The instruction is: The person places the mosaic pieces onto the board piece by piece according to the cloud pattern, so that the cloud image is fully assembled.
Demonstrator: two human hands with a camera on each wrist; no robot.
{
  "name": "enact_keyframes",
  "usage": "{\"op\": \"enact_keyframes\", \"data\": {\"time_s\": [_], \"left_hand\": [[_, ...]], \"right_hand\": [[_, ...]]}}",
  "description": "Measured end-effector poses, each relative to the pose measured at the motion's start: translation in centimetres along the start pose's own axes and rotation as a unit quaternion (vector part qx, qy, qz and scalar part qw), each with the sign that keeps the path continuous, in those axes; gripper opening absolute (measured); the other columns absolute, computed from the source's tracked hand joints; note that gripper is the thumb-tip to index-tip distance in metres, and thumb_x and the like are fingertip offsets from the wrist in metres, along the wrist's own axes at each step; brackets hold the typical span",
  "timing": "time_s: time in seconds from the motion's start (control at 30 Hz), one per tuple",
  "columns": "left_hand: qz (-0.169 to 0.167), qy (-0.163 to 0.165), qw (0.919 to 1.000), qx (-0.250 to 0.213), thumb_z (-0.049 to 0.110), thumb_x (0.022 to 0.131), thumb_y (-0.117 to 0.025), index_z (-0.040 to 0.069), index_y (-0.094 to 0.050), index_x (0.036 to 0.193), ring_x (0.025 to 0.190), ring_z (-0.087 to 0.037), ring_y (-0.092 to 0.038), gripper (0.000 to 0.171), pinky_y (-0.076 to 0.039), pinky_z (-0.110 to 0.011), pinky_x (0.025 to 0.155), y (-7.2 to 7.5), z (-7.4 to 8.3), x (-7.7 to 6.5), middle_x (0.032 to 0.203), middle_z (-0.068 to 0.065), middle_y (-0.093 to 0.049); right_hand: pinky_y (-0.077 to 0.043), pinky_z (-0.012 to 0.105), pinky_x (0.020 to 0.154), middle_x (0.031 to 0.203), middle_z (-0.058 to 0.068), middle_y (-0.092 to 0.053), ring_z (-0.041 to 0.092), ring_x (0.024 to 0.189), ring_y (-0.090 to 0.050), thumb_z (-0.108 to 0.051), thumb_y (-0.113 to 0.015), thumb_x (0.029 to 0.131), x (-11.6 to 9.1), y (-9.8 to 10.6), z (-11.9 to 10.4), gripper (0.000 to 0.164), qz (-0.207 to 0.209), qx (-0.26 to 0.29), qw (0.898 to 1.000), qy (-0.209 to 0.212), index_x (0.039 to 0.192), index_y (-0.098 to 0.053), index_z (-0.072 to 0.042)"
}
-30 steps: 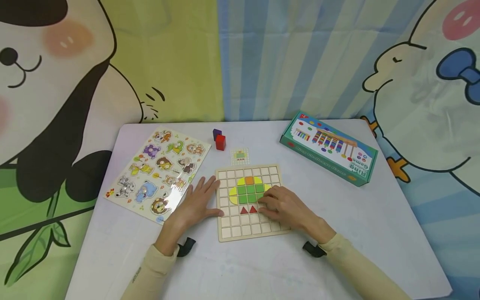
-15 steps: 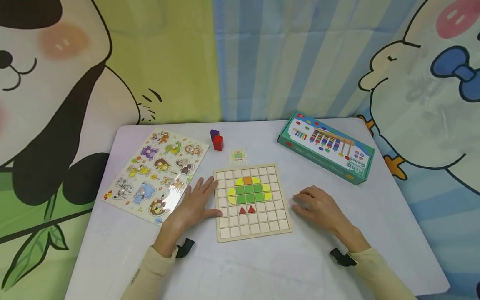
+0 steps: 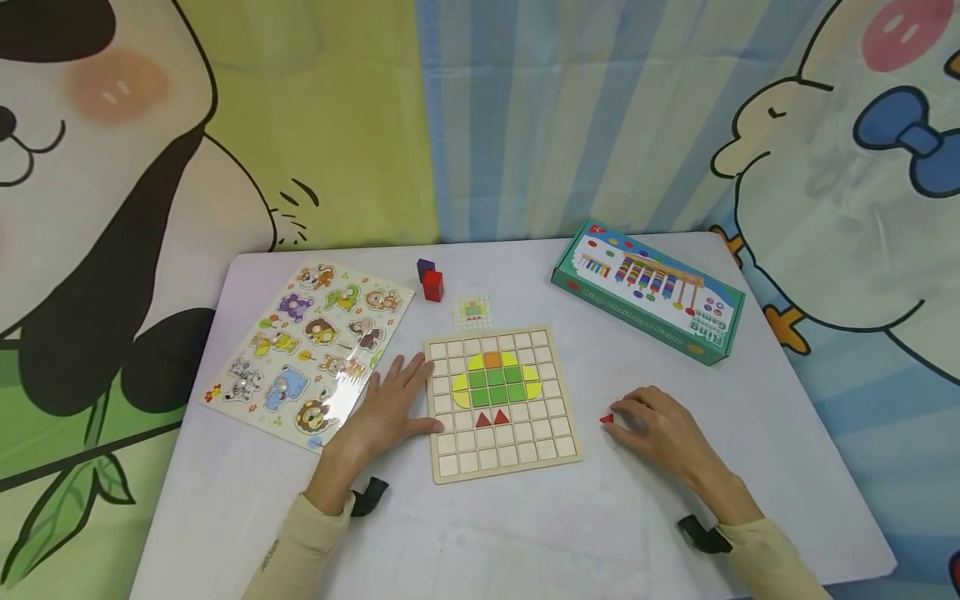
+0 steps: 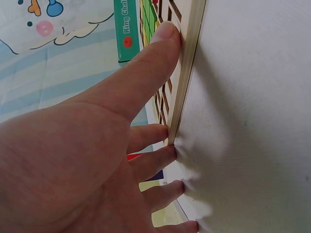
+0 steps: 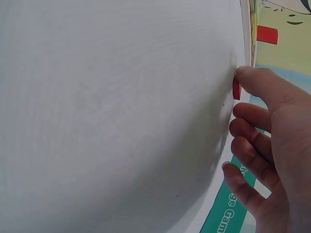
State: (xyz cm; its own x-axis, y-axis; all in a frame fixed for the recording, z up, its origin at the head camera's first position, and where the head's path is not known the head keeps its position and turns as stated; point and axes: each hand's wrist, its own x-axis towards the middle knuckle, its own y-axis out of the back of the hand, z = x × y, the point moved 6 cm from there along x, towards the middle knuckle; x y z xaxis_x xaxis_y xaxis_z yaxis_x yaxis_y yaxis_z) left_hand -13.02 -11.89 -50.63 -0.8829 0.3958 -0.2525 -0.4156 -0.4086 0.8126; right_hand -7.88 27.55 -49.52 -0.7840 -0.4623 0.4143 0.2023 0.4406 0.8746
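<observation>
My left hand (image 3: 386,412) lies along the left edge of a wooden grid board (image 3: 506,458). Its thumb (image 4: 163,43) rests on the board's face, and its other fingertips touch the board's edge or the table. Green squares (image 3: 497,387), yellow curved pieces (image 3: 533,382) and an orange square (image 3: 492,360) form a shape on the board. Two red triangles (image 3: 492,418) sit below it. Right of the board, my right hand (image 3: 660,429) has a small red triangle (image 3: 606,418) between thumb and index finger, close to the tabletop. The thumb partly covers this triangle (image 5: 236,90) in the right wrist view.
A small pattern card (image 3: 473,313) lies behind the board. Beyond it stand a red block (image 3: 432,286) and a purple block (image 3: 424,268). An animal puzzle (image 3: 307,350) lies at the left, and a green game box (image 3: 648,292) at the back right.
My right hand has moved off the board to the right, uncovering the board's right side. A red triangle now shows at its fingertips. My left hand stays at the board's edge.
</observation>
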Motion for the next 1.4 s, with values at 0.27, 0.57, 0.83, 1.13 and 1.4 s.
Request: {"op": "enact_keyframes", "data": {"time_s": [0.27,0.57,0.83,1.13,1.4], "left_hand": [[-0.005,0.003,0.9999,-0.008,0.045,0.079,-0.084,0.011,-0.028,0.161,0.157,-0.043,-0.006,0.105,-0.003,-0.072,0.121,-0.1,-0.1,0.0,0.17,-0.013,-0.016],[-0.001,0.001,0.9999,-0.014,0.043,0.08,-0.084,0.01,-0.029,0.161,0.157,-0.044,-0.007,0.104,-0.004,-0.072,0.121,-0.1,-0.1,0.0,0.17,-0.014,-0.017],[-0.001,-0.002,1.0,-0.009,0.043,0.08,-0.084,0.01,-0.029,0.161,0.157,-0.044,-0.008,0.103,-0.005,-0.072,0.121,0.0,0.0,-0.1,0.17,-0.014,-0.018],[-0.003,0.002,1.0,-0.003,0.046,0.08,-0.083,0.012,-0.027,0.161,0.158,-0.042,-0.006,0.104,-0.004,-0.071,0.122,-0.2,-0.2,0.0,0.171,-0.012,-0.017],[-0.002,0.0,1.0,0.003,0.047,0.08,-0.083,0.012,-0.027,0.161,0.157,-0.042,-0.007,0.104,-0.006,-0.071,0.122,-0.3,-0.3,0.1,0.171,-0.012,-0.017]], "right_hand": [[-0.058,0.038,0.07,0.092,0.006,-0.07,0.019,0.084,-0.064,-0.02,-0.095,0.062,-0.2,-0.2,0.1,0.038,-0.006,-0.003,1.0,-0.002,0.093,-0.078,-0.006],[-0.058,0.035,0.074,0.093,0.005,-0.07,0.017,0.086,-0.064,-0.021,-0.093,0.066,-0.3,-0.4,0.2,0.034,-0.023,0.003,1.0,-0.011,0.094,-0.079,-0.008],[-0.059,0.037,0.071,0.093,0.007,-0.07,0.018,0.084,-0.065,-0.015,-0.093,0.064,-0.4,-0.4,0.0,0.036,-0.009,0.0,1.0,-0.001,0.096,-0.079,-0.006],[-0.057,0.033,0.073,0.094,0.004,-0.07,0.017,0.086,-0.065,-0.014,-0.091,0.067,-0.5,-0.6,0.1,0.032,-0.016,0.021,1.0,-0.002,0.096,-0.078,-0.007],[-0.055,0.029,0.07,0.091,0.003,-0.07,0.015,0.082,-0.064,-0.01,-0.09,0.065,1.5,-0.5,-1.0,0.032,0.026,0.039,0.998,0.05,0.095,-0.078,-0.006]]}}
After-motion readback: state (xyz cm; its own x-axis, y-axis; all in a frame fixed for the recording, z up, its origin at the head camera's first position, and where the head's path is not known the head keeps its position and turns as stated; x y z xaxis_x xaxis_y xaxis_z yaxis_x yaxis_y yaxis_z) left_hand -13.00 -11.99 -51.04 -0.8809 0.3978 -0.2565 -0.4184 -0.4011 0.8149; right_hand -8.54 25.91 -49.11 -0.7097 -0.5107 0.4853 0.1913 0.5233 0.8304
